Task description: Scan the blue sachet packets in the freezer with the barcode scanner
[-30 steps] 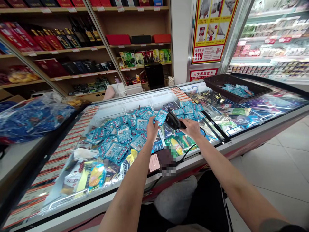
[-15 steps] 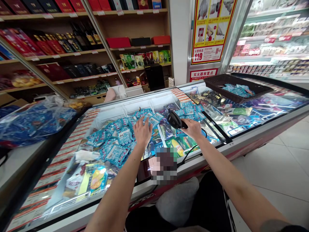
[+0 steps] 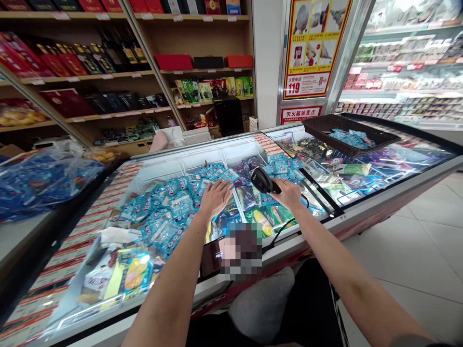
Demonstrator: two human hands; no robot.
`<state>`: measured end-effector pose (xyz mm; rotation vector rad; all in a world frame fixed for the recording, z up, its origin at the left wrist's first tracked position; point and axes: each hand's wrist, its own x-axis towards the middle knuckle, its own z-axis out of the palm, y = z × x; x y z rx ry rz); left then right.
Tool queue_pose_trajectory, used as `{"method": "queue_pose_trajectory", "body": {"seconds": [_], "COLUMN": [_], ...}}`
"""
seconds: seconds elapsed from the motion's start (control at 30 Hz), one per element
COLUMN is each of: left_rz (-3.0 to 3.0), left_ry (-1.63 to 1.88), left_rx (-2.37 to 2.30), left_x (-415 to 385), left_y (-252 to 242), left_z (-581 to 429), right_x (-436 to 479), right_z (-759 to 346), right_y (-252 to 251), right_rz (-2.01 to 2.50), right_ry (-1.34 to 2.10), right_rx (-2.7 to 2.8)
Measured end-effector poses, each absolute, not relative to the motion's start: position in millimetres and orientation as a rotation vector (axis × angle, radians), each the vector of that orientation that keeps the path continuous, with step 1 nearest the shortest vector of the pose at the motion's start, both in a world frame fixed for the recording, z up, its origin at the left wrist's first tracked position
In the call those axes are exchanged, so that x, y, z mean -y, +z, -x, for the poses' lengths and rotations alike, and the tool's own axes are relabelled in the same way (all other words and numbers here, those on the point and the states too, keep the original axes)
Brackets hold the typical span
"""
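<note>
My right hand [image 3: 289, 193] is wrapped around the handle of a black barcode scanner [image 3: 262, 179], whose head points left. A black cable [image 3: 284, 226] hangs below that hand. Fingers stretched out to the right, my left hand [image 3: 216, 196] is over the right side of a heap of small blue packets [image 3: 181, 205]; whether it touches them I cannot tell. The heap lies on the glass top of a chest freezer [image 3: 148, 166]. More blue packets [image 3: 284, 166] lie behind the scanner.
A dark brown tray [image 3: 379, 146] with blue packets stands at the freezer's right. Nearest me, a dark flat device [image 3: 210, 258], partly blurred out, rests on the freezer edge. Blue plastic bags [image 3: 47, 180] lie at the left. Shelves with boxes [image 3: 173, 61] stand behind.
My left hand has lowered and flattened, its fingers swinging to the right. The right hand keeps the scanner almost in the same place. The view has shifted slightly.
</note>
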<state>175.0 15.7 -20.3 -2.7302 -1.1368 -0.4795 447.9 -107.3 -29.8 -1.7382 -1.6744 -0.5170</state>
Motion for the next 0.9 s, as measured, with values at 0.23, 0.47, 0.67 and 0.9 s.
{"method": "queue_pose_trajectory", "body": {"seconds": [0.23,0.47,0.67,0.9], "left_rz": [2.740,2.684,2.590,2.606], "left_ry": [-0.494,-0.410,-0.496,-0.589], "left_rx": [1.116,1.189,1.285,1.550], "left_x": [-34.7,-50.1,-34.1,5.3], "left_y": [-22.0,-16.0,-4.4,-3.7], "left_z": [-147.3,-131.0,-159.2,-238.3], "right_x": [108.8,106.0,104.5,105.0], "right_z": [-446.9,-454.9,-458.3,-458.5], "right_y": [-22.5,-26.3,-28.4,-27.4], "right_rz": [1.872,1.900,1.937,1.954], "right_ry": [-0.532,-0.516,-0.479,-0.460], "right_rx": [1.545,1.499,1.458,1.424]}}
